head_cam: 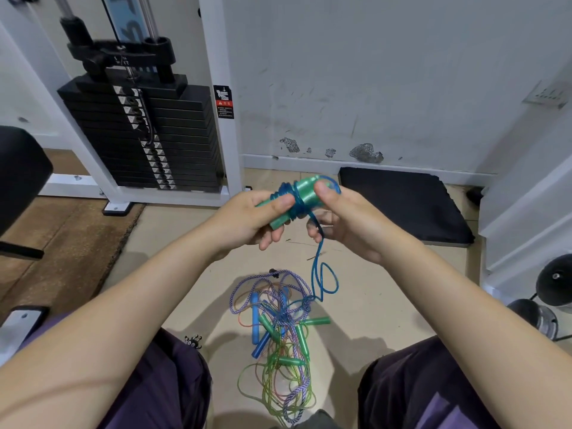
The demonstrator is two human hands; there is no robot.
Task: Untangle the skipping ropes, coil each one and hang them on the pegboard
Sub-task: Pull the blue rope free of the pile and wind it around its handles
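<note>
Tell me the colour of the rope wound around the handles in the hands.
Translucent blue rope, wound around green handles; the head view shows it.

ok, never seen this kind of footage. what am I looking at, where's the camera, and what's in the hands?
No robot here: a person's two bare hands, filmed by one wide-angle camera on their head, looking down. The left hand and right hand hold green handles with a blue rope wound around them; its loose end trails down to a tangled pile of ropes on the floor between their knees. Behind stands a weight stack, with a black mat by the wall.
</note>
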